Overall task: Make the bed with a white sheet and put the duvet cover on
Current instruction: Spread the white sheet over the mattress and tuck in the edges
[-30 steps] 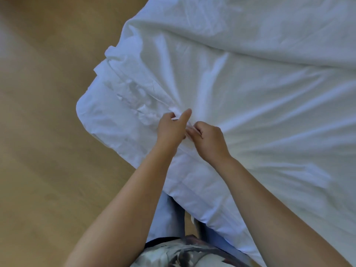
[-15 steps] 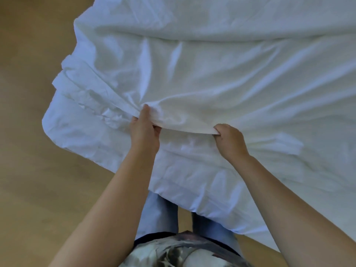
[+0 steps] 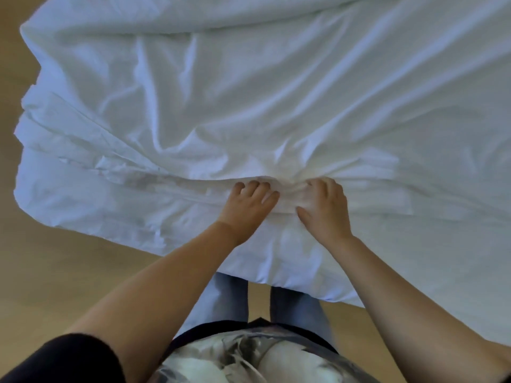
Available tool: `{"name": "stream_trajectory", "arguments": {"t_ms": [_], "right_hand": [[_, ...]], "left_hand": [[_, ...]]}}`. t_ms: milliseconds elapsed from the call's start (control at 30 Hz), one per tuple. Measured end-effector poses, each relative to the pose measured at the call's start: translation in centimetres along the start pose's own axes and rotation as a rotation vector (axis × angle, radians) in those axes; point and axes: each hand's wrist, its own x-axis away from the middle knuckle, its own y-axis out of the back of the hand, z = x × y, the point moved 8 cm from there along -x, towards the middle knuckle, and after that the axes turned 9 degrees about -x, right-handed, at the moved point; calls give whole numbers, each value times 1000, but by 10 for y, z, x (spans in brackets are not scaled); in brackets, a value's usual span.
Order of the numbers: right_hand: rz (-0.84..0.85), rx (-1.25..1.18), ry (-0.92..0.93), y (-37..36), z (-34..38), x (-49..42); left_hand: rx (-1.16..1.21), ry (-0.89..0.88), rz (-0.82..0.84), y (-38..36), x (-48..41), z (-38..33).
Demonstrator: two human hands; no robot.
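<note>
The white duvet cover (image 3: pixel 249 92) lies rumpled across the bed and fills most of the view. Its layered edge (image 3: pixel 91 167) hangs over the near side toward the floor. My left hand (image 3: pixel 247 207) and my right hand (image 3: pixel 325 210) sit side by side on that near edge, a small gap between them. The fingers of both curl into a bunched fold of the cloth (image 3: pixel 287 186), thumbs stretched out below. Creases fan out from that bunch. Whatever is under the cover is hidden.
Light wooden floor (image 3: pixel 55 272) shows at the left and along the bottom. My legs in blue jeans (image 3: pixel 229 299) stand right against the hanging edge of the bedding. The left corner of the cover (image 3: pixel 25 189) juts out over the floor.
Half a second ago my hands were spread apart, holding up a lifted edge. They have now come close together and the cloth between them is gathered into a bunch.
</note>
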Motion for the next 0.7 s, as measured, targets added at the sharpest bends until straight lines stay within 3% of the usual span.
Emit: {"name": "stream_trajectory", "arguments": {"t_ms": [100,200,267,333,433,600,700], "right_hand": [[-21,-30,-218,-9,-43,30],[-49,7,-253,-11,-59,43],[-127,-13,-229,-2,-60,39],[-163,-12,-155,7,-55,30],[-339,-121,-33,37,-43,18],[-464,-259,10,78,-44,3],[-440,-255,-28,82,-53,3]], "left_hand": [[-62,-162,-42,3,-9,-28],[-24,-155,-39,13,-28,-39],[156,4,77,10,-41,-32],[496,207,190,7,-48,-19],[750,398,65,21,-47,8],[660,457,-160,58,-45,28],[605,434,-145,59,-53,23]]}}
